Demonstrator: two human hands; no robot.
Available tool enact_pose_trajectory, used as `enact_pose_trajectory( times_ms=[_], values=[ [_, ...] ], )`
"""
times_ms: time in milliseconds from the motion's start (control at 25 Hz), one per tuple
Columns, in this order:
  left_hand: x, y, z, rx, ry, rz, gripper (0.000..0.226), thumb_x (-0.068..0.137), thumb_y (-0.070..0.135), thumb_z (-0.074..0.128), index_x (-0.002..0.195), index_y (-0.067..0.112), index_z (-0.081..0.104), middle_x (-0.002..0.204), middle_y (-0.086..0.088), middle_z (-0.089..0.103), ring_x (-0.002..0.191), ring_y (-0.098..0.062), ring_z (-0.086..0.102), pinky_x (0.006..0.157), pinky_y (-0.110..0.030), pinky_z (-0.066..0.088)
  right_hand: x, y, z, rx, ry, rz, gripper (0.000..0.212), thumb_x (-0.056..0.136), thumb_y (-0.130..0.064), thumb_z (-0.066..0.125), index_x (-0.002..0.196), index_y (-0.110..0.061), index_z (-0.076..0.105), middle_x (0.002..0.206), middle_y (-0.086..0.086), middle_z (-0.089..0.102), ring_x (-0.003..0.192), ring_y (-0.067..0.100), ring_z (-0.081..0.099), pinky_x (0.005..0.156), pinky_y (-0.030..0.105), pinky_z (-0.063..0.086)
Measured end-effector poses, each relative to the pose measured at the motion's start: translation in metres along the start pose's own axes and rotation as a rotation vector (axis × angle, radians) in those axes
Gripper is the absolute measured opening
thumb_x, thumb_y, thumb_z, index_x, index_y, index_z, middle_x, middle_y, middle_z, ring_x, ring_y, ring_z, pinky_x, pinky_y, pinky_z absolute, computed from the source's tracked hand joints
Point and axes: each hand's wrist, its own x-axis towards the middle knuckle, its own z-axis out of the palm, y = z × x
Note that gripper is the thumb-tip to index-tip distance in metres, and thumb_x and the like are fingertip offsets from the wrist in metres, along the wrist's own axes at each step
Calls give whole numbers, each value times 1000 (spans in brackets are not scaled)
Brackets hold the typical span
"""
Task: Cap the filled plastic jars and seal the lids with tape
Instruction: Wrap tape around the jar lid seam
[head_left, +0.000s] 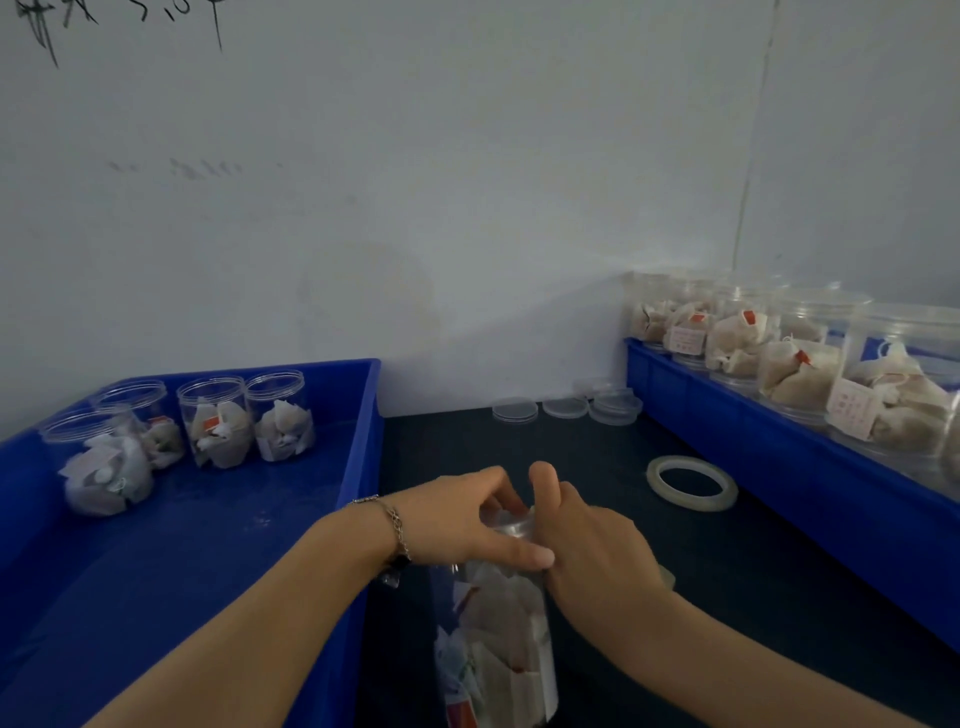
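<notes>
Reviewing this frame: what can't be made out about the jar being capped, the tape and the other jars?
Head view only:
- Jar base: cut off by the bottom edge.
- Lid seating: left hand and right hand cover the rim, so whether it is fully on cannot be told.
- Tape on that lid: too clear to see, if any.
- Tape roll: loose end not visible.
- Labels in the right bin: too small and blurred to read.

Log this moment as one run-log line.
step: capping | left hand: grips lid | right hand: grips lid | jar: filled, on table | tape roll: untouched, lying flat
</notes>
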Motion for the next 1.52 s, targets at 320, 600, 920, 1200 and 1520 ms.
enact_pose_trajectory(
  times_ms=[320,600,920,1200,1520],
  values=[
    [0,-19,-8,-176,-40,-10,35,65,47,67,95,33,55,103,12,61,95,-7,59,84,-27,49,-11,32,-2,781,-303,-59,75,87,-15,65,135,-46,17,106,-19,59,86,-1,64,71,10,49],
    [-7,-10,-14,-311,40,58,36,62,33,71,95,28,58,114,4,63,99,-11,61,83,-27,48,-22,43,-23,75,6,-148,44,95,-51,42,130,-41,17,77,-20,46,56,0,46,47,15,31],
    [-11,8,-7,-382,79,141,38,61,24,74,98,25,62,117,2,63,105,-17,62,95,-38,50,-1,48,-23,-213,-40,-185,38,95,-23,50,126,-22,27,111,-2,59,86,16,62,60,27,40],
    [-6,8,6,-260,1,151,64,55,27,80,110,36,49,123,4,51,110,-15,55,92,-33,52,0,27,-3,-106,-125,-72,47,90,-19,58,127,-23,28,117,3,56,95,22,63,74,37,54],
    [-6,-5,-11,161,-148,-90,109,58,68,64,148,41,8,148,10,23,134,-16,26,113,-42,27,-2,23,4,-154,-67,-135,55,93,-22,55,135,-20,21,113,2,58,89,18,63,62,29,43]
  ],
)
